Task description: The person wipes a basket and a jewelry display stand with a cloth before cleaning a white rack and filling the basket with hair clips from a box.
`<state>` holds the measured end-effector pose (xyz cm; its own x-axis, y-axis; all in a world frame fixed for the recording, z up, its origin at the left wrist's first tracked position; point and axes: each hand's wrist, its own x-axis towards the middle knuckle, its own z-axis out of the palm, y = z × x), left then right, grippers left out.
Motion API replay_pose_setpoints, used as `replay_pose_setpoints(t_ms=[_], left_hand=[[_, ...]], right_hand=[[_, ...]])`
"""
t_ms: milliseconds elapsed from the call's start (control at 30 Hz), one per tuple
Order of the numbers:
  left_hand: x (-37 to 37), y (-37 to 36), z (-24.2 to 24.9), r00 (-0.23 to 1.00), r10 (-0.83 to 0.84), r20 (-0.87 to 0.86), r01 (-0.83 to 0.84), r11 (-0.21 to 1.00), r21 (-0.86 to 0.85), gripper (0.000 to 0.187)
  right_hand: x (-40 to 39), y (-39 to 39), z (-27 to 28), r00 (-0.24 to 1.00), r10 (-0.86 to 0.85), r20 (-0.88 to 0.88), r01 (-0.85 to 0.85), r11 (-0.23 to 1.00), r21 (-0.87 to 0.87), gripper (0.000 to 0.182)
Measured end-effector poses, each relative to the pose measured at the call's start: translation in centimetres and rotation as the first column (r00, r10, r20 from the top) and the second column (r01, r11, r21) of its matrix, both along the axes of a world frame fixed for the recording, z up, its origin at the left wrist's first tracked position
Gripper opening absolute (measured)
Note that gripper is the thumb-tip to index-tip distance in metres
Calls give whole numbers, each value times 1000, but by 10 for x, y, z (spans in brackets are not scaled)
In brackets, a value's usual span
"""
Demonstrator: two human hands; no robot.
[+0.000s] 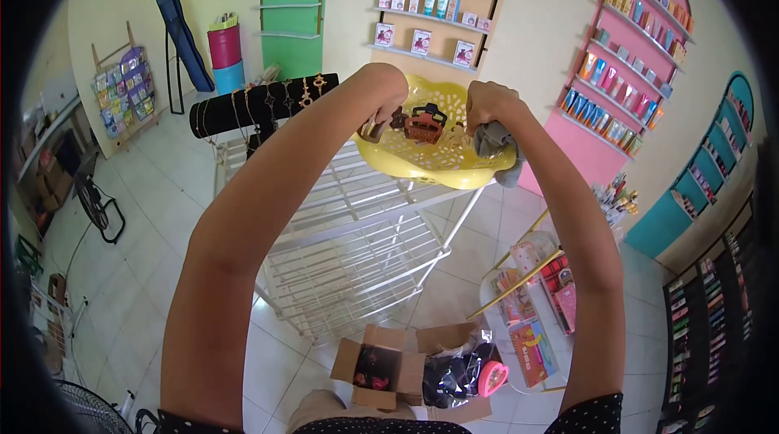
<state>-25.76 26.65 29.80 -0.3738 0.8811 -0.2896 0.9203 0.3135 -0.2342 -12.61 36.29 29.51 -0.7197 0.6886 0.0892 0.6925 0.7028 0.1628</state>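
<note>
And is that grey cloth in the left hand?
No, the right hand holds the grey cloth at the edge of the yellow basket.

Yellow perforated basket (pixel 442 177), brown claw clip (pixel 422 130) inside, grey cloth (pixel 492 139) bunched at rim

Cannot make out most of the left fingers (pixel 382 116), turned away beyond the left forearm (pixel 300 158), nor name for certain the brownish thing (pixel 372 133) there, at the left rim of the yellow basket (pixel 422 179). Cannot see all of the grey cloth (pixel 493 140), partly covered by the right fingers (pixel 480 113) at the right rim. Lose part of the white rack's (pixel 341 272) upper shelf behind that forearm, and the fan (pixel 85 405) past the bottom edge. Unable to identify the dark contents (pixel 375 365) of the cardboard box (pixel 345 359) or read the small labels on the pink shelves (pixel 596 138).
</note>
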Motion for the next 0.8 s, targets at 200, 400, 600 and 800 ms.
replay_pose_setpoints(t_ms=[200,400,600,800], left_hand=[[-1,4,-17,996,-65,-55,72,990,124,31],[-8,-36,-44,919,-317,-234,379,550,745,17],[39,-224,-182,973,-77,-218,228,168,959,13],[148,-240,-371,643,-64,763,-526,687,501,15]], right_hand=[[2,-5,-7,999,-34,9,34,997,66,35],[102,-5,20,770,458,-445,-296,874,386,19],[221,-162,-111,545,-173,-820,-230,910,-345,24],[190,-201,-407,868,-437,-237,3,480,-877,26]])
